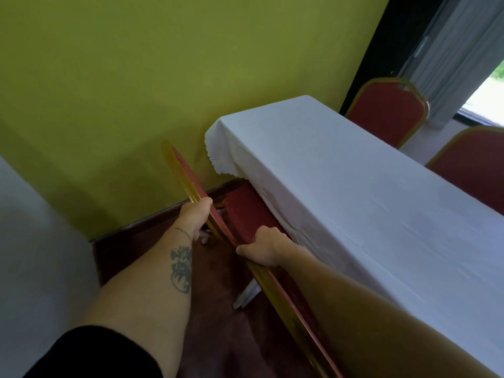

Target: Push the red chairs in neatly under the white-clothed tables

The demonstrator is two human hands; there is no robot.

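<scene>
A red chair with a gold frame stands at the near side of the white-clothed table point(354, 186); I look down on the top edge of its backrest point(180, 170). Its red seat point(245, 211) reaches partly under the hanging cloth. My left hand point(195, 216) grips the gold top rail further along, and my right hand point(261, 248) grips the same rail nearer to me, fingers curled over the front. Both forearms stretch out from the bottom of the view.
Two more red chairs point(387, 113) point(474, 165) stand on the table's far side, backs upright. A yellow-green wall point(136, 77) closes the left end. Another white cloth point(27, 255) hangs at my left. Dark red carpet point(131, 246) lies below; a window with curtains is at top right.
</scene>
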